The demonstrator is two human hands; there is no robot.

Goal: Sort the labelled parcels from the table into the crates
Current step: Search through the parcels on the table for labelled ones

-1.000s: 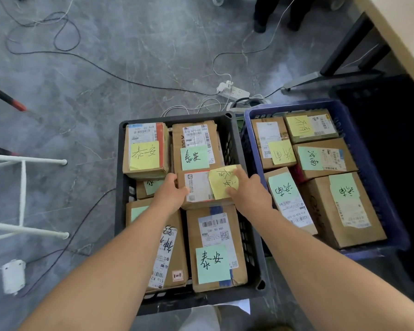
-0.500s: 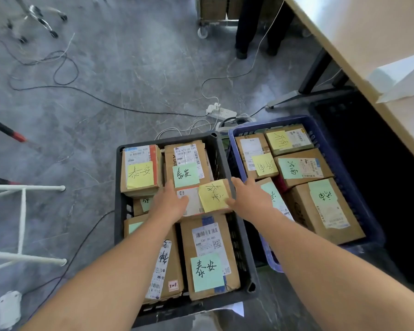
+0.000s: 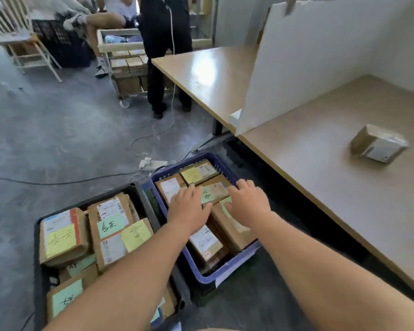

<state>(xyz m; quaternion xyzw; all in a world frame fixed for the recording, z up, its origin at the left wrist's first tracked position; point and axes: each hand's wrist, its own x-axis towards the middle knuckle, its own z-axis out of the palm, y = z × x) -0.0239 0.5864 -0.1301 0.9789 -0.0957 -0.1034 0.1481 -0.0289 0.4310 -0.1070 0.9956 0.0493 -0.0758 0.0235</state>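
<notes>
Bright all over. Shiny glare on the far table (image 3: pixel 201 75). Blurry from shaking, most on the small box (image 3: pixel 378 145) right of that glare. Bent at the edges.

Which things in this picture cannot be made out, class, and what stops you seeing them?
- Parcel on the table: label blurred, unreadable, head view.
- Blue crate: middle parcels hidden under left hand and right hand.
- Black crate: near parcels covered by the left forearm, cut by the bottom edge.
</notes>
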